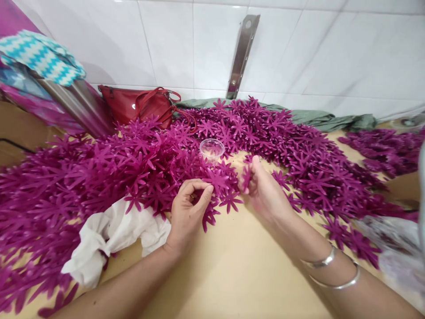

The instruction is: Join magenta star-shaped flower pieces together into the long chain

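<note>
I see left hand (pixel 188 208) grip pinching a purple flower (pixel 219 180), right hand (pixel 268 192) grip holding another flower (pixel 246 177), over the worktop (pixel 229 270).

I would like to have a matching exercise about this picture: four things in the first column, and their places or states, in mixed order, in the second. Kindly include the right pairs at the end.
Column one
1. Red bag
2. Clear round container
3. Crumpled white sheet
4. Right hand

Column two
A. Lies next to the left hand
B. Holds a purple flower
C. Rests near the tiled wall
D. See-through, with a circular rim

Right pairs: 1-C, 2-D, 3-A, 4-B
</note>
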`<state>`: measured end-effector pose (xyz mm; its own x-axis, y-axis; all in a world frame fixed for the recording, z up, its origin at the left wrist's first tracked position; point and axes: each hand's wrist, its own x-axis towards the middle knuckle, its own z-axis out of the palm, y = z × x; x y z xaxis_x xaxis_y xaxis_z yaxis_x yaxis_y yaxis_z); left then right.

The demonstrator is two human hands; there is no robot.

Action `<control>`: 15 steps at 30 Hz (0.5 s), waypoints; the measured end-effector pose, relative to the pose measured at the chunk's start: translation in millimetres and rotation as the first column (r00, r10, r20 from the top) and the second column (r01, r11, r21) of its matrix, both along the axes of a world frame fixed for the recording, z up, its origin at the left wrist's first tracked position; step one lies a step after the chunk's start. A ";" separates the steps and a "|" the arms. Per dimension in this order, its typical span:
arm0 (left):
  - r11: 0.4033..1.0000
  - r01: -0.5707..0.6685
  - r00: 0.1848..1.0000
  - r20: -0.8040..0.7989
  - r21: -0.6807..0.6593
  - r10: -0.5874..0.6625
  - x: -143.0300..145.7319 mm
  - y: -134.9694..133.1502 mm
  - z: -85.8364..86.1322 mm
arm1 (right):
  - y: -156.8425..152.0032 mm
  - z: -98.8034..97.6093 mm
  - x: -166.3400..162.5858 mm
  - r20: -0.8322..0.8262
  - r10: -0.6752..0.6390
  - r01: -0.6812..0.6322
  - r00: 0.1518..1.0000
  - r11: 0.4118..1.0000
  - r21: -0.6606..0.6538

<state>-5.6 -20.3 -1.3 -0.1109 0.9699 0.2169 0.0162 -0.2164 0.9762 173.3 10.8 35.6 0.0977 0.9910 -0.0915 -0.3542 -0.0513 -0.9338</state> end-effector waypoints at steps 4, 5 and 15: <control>0.997 -0.033 0.996 -0.076 0.075 0.039 0.0 0.4 1.2 | 3.9 -6.2 3.8 -0.020 0.081 -0.082 0.997 0.996 -0.025; 0.996 -0.030 0.994 -0.106 0.089 0.040 0.2 0.0 2.5 | 4.2 -9.0 4.3 -0.003 0.088 -0.088 0.996 0.996 -0.017; 0.897 -0.189 0.932 -0.215 0.400 0.293 -3.3 -6.0 13.0 | 7.4 -17.8 12.3 0.296 -0.020 -0.028 0.955 0.987 0.156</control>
